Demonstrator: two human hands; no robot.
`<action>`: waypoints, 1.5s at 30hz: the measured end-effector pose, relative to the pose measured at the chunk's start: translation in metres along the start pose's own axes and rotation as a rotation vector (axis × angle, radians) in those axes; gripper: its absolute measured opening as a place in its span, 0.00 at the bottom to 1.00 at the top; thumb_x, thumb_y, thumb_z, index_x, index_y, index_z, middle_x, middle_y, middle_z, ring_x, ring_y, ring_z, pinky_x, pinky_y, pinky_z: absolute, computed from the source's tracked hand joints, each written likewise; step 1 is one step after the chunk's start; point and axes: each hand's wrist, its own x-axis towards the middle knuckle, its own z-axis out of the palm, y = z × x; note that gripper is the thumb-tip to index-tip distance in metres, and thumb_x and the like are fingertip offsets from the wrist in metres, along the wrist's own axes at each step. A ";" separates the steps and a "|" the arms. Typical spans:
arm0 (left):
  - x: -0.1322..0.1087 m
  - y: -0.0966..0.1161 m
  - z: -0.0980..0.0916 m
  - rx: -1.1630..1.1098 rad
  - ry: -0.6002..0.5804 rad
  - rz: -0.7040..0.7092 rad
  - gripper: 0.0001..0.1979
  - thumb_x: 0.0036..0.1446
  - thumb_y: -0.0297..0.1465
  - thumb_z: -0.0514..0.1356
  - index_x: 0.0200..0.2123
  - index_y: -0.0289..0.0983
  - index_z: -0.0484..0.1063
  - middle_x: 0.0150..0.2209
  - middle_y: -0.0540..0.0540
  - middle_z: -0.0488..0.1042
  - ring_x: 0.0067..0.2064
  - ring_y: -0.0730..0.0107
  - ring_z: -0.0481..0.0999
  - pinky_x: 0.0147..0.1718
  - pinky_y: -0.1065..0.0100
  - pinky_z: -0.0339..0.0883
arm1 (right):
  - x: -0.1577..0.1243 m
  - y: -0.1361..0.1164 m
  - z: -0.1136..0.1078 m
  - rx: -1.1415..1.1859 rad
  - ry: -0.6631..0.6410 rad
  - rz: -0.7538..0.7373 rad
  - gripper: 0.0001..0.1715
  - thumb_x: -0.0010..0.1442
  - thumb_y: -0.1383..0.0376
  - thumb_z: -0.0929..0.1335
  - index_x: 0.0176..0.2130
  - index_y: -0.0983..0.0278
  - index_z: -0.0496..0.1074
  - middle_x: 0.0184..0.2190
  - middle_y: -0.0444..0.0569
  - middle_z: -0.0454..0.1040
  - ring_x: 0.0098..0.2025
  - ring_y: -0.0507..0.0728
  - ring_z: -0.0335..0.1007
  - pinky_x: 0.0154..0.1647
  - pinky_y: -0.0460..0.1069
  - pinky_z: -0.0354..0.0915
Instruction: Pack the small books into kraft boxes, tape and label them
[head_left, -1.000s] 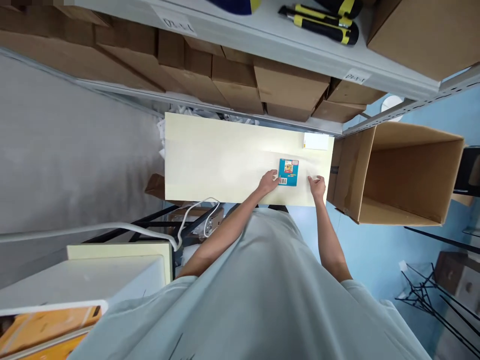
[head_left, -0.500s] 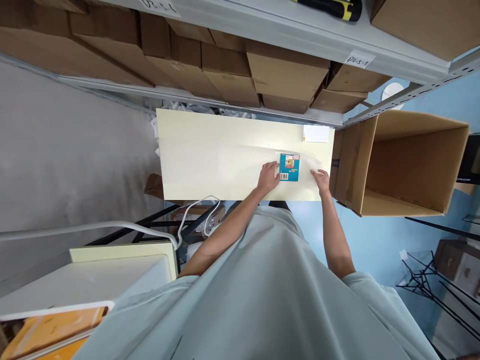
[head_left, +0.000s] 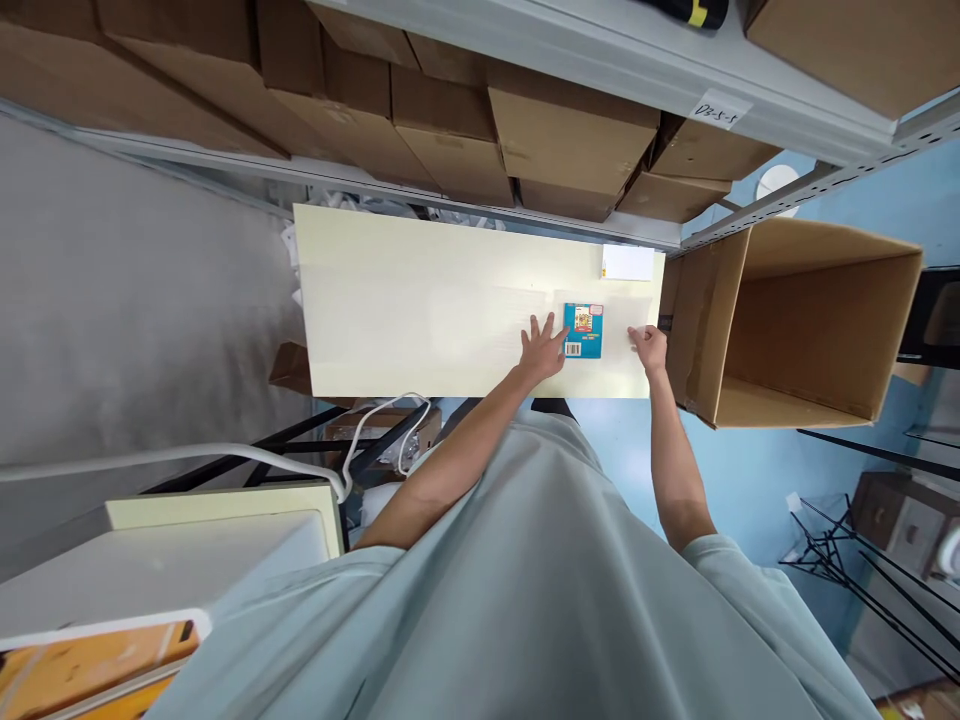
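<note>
A flat blue package [head_left: 592, 346] with a small picture and a barcode lies toward the right of the pale table [head_left: 397, 310]. Beneath or around it is a thin see-through plastic sheet [head_left: 619, 318]; how it is layered is hard to make out. My left hand [head_left: 541, 350] rests with fingers spread, its index finger touching the package's left edge. On the other side, my right hand [head_left: 649, 348] is closed in a pinch at the sheet's right edge, apart from the package.
A small white box [head_left: 628, 263] sits at the table's back right corner. To the right stands a large open cardboard carton [head_left: 810, 330]. Behind the table, a metal shelf [head_left: 600, 90] holds several brown boxes. A white cable [head_left: 300, 455] loops at the left front.
My left hand has spread its fingers beside the package. My right hand has closed into a pinch, and the sheet looks flatter. The view has shifted slightly.
</note>
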 end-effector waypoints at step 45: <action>-0.061 0.013 -0.086 -1.061 0.191 0.007 0.34 0.48 0.62 0.74 0.40 0.37 0.82 0.46 0.39 0.88 0.51 0.48 0.87 0.50 0.55 0.80 | -0.119 -0.114 0.031 0.589 -0.311 -0.131 0.34 0.49 0.44 0.81 0.46 0.63 0.82 0.46 0.55 0.88 0.52 0.69 0.83 0.55 0.60 0.77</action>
